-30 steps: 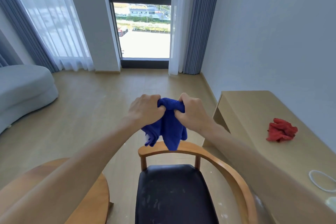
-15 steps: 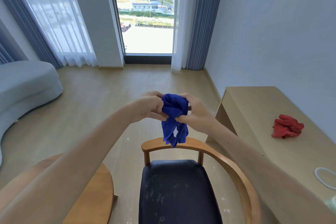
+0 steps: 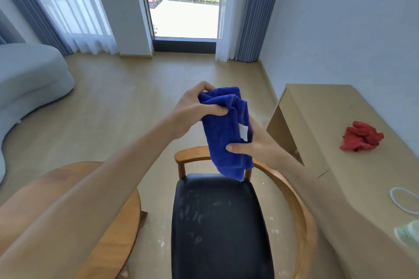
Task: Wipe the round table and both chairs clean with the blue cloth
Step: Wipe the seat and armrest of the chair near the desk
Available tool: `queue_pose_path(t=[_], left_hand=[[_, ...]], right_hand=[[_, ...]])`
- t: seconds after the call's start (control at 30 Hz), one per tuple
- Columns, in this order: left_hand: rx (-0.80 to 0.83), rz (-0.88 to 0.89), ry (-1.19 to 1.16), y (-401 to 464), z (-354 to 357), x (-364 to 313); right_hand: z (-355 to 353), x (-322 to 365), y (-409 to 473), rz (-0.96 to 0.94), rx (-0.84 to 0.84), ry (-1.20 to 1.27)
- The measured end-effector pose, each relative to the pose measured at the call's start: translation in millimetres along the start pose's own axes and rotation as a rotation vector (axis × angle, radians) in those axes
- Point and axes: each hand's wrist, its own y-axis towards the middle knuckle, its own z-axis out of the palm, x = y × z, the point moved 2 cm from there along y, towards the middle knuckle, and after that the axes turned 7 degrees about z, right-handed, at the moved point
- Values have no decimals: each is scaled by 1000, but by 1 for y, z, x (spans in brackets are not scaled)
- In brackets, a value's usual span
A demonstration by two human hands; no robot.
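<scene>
Now the soft blue cloth [image 3: 226,133] hangs long and folded, no longer bunched in a ball. Left hand [image 3: 195,106] pinches its top, and right hand [image 3: 254,147] grips its middle. It hangs straight down over the dusty black seat of the wooden chair [image 3: 220,222], beside the round table [image 3: 113,233].

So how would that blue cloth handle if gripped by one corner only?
Probably floppy: the blue cloth folds and droops between the left hand and right hand. Likely light, since fingertip pinches hold it. Its plush pile suggests it is unlikely to slip.
</scene>
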Motion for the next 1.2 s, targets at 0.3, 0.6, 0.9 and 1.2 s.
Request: queue_pose_path(t=[0.3, 0.6, 0.9, 1.2], left_hand=[[213, -394, 140, -37, 10, 183], [-18, -228, 691, -79, 29, 358], [376, -162, 1229, -189, 75, 519], [277, -137, 1203, -117, 93, 549]], right_hand=[[18, -141, 3, 304, 144, -333], [78, -295, 82, -34, 14, -843], [133, -460, 61, -136, 137, -1001], [47, -537, 46, 278, -267, -998]])
